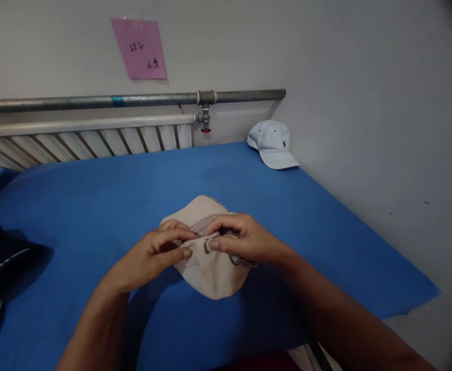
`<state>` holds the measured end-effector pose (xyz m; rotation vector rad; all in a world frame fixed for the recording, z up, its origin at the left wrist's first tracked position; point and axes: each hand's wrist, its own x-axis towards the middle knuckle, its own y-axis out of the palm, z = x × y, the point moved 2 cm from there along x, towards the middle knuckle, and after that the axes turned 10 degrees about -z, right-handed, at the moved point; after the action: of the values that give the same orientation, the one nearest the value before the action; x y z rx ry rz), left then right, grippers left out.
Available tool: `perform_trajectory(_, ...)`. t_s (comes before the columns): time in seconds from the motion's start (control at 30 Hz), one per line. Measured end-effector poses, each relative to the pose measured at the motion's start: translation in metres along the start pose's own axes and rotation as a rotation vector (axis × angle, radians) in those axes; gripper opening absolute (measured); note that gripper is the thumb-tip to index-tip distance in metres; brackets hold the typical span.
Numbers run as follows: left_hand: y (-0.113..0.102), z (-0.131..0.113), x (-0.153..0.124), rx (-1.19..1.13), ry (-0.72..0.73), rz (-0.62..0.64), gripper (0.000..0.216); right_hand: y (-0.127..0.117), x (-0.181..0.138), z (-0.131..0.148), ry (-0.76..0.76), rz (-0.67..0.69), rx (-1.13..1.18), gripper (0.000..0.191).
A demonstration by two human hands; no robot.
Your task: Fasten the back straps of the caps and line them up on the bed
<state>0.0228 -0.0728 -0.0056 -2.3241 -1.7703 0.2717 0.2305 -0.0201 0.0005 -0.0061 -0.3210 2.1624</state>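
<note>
A beige baseball cap [220, 275] lies in front of me on the blue table cover [133, 201], its brim pointing away and its back toward me. My left hand [158, 252] pinches the cap's edge at the left of the back opening, thumb outside and fingers inside. At the metal strap buckle [207, 246], my right hand [247, 239] grips the cap's strap and edge between thumb and fingers. Part of the strap hangs in a loop below my right fingers. The cap's inside is mostly hidden by both hands.
A light blue cap [270, 141] rests at the far right corner by the wall. Dark items [7, 263] lie at the left edge. Behind the table run a radiator [86, 141] and a metal pipe [156, 99]. A pink note [140, 49] hangs above.
</note>
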Motion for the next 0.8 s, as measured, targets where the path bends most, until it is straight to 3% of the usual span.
perform_trajectory(0.2, -0.003, 0.001, -0.004, -0.033, -0.128, 0.032, 0.024, -0.003, 0.000, -0.004, 0.056, 0.010, 0.060, 0.015)
perform_trajectory(0.47, -0.013, 0.001, -0.009, 0.045, -0.105, 0.062, 0.026, 0.004, -0.001, -0.004, 0.148, 0.065, 0.146, 0.017)
perform_trajectory(0.67, 0.005, -0.010, -0.008, 0.223, -0.044, 0.078, 0.023, 0.008, 0.000, -0.010, 0.101, 0.126, 0.122, 0.020)
perform_trajectory(0.8, 0.004, -0.013, -0.009, 0.116, -0.021, 0.100, 0.021, -0.006, -0.002, -0.005, 0.147, 0.294, 0.084, 0.028)
